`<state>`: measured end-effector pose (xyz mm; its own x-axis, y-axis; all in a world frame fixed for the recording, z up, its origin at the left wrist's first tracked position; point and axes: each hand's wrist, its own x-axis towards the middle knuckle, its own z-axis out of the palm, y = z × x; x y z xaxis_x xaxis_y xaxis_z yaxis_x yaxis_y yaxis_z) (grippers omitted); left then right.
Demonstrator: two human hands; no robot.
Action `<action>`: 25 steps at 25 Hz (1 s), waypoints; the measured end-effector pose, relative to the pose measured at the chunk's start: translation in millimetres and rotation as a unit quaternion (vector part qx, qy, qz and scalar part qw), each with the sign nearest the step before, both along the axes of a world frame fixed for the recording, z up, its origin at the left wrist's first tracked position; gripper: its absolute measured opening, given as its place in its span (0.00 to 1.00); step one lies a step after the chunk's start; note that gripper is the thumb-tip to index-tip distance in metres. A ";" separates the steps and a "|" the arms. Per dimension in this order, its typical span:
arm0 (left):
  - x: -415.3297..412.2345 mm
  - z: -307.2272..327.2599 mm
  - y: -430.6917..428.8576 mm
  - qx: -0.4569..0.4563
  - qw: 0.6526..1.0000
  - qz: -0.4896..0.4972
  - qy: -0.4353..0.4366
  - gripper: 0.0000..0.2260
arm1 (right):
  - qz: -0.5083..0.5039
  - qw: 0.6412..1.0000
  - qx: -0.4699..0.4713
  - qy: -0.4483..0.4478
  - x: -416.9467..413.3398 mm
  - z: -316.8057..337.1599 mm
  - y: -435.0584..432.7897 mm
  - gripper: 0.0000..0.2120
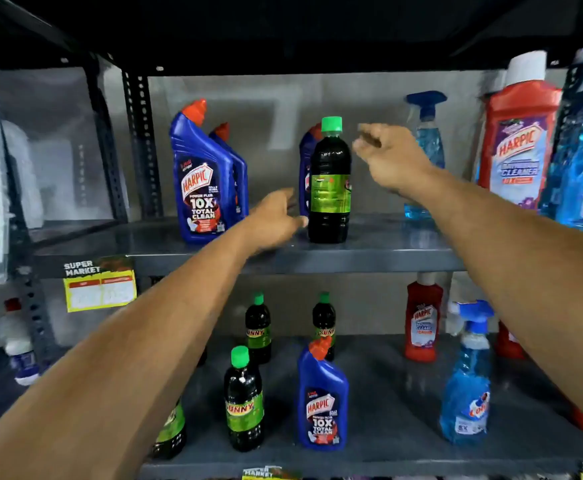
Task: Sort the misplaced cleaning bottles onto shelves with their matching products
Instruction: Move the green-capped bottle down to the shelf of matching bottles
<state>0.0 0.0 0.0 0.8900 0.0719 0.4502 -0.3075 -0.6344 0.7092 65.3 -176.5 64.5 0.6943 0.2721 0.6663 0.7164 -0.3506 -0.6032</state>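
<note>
Dark green-capped bottle between open hands, blue bottle behind

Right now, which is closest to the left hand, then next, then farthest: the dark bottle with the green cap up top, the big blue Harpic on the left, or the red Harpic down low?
From the left hand:
1. Dark green-capped bottle, just right.
2. Blue Harpic bottle, left, same shelf.
3. Red Harpic bottle, lower shelf, right.

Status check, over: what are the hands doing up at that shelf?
Left hand and right hand open, empty, flanking the dark green-capped bottle. Bottle upright on the upper shelf among blue Harpic bottles. Nothing blocking.
</note>
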 end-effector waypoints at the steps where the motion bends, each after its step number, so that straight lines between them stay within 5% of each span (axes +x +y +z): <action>1: 6.8 2.0 0.6 -0.048 0.998 -0.032 -0.001 0.23 | 0.016 0.999 0.033 0.003 6.9 2.5 7.8 0.22; 8: 53.5 6.4 7.3 -0.141 0.983 -0.106 0.047 0.19 | 0.111 0.986 0.102 0.076 37.2 4.0 27.3 0.03; 18: 9.1 13.6 -18.2 -0.097 0.989 -0.084 0.071 0.13 | 0.135 0.981 0.096 0.098 -0.2 7.9 2.9 0.05; 25: -56.9 -18.3 -64.8 -0.101 0.991 -0.074 0.046 0.19 | 0.218 0.971 0.046 0.082 -64.3 -12.0 -60.4 0.08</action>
<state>-56.9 -64.8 -18.3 0.9339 0.0181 0.3571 -0.3153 -0.4291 0.8464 1.1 -236.9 52.5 0.6245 0.5092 0.5922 0.6767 0.0258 -0.7358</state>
